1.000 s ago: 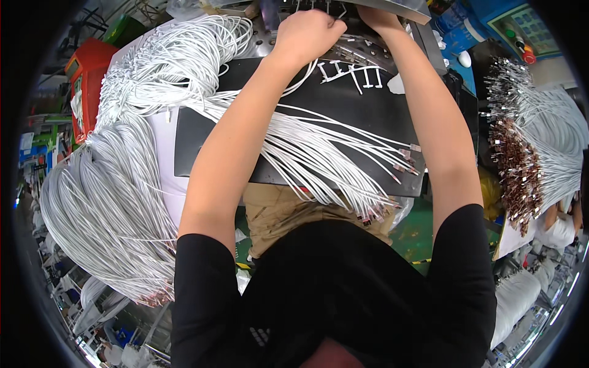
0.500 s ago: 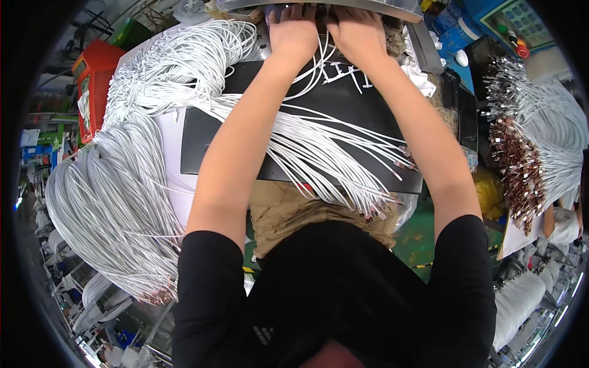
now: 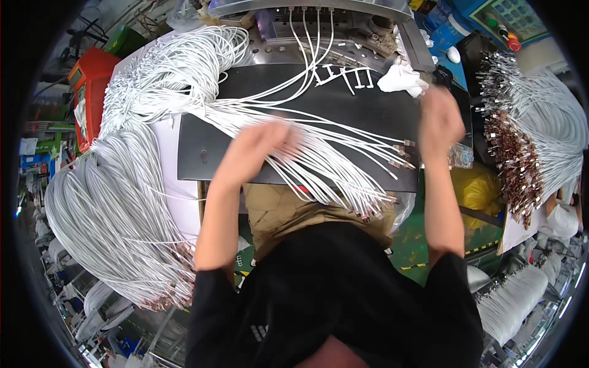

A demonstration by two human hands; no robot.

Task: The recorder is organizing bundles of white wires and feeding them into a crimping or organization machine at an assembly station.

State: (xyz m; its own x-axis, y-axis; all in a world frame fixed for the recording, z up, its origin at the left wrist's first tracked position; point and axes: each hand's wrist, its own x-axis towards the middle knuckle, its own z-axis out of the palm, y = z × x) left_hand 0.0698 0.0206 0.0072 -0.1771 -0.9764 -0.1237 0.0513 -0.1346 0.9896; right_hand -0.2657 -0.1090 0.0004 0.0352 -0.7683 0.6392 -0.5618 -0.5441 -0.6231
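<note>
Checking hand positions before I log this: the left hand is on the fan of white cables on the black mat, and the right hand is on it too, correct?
Not quite. The left hand is on the white cables over the black mat, but the head view shows the right hand off to the side, at the mat's right edge.

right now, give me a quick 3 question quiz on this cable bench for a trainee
1. True or false: the left hand rests on the fan of white cables lying across the dark mat.
2. Which lies closest to the right hand? A) the red box B) the crumpled white cloth C) the big cable bundle hanging at the left
3. Fill in: the cables plugged into the machine at the top are ____ in colour.

Key: 1 true; 2 B; 3 white. Both hands are blurred, so their grip cannot be judged.
</note>
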